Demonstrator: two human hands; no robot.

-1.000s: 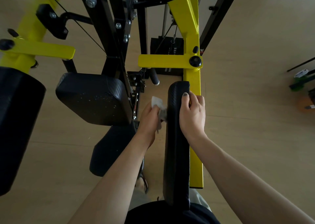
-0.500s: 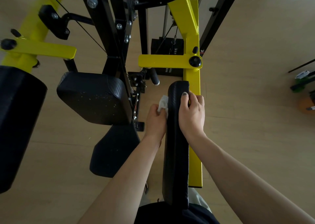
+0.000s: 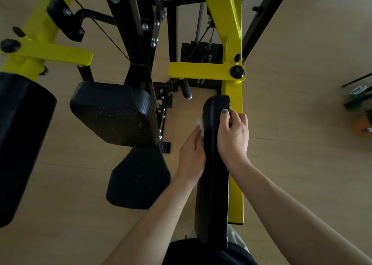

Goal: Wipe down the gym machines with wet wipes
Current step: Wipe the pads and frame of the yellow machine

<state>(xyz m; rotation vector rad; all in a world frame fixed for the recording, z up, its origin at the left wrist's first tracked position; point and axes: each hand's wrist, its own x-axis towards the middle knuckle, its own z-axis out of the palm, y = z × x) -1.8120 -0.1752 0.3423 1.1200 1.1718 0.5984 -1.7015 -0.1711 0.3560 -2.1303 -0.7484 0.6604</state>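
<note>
Head view: wipe (image 3: 200,126) under left fingers (image 3: 196,137).

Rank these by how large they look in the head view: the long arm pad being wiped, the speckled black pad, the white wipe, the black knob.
1. Long arm pad and speckled black pad: alike, nearness makes it unsure.
2. Black knob.
3. White wipe, mostly hidden.
</note>
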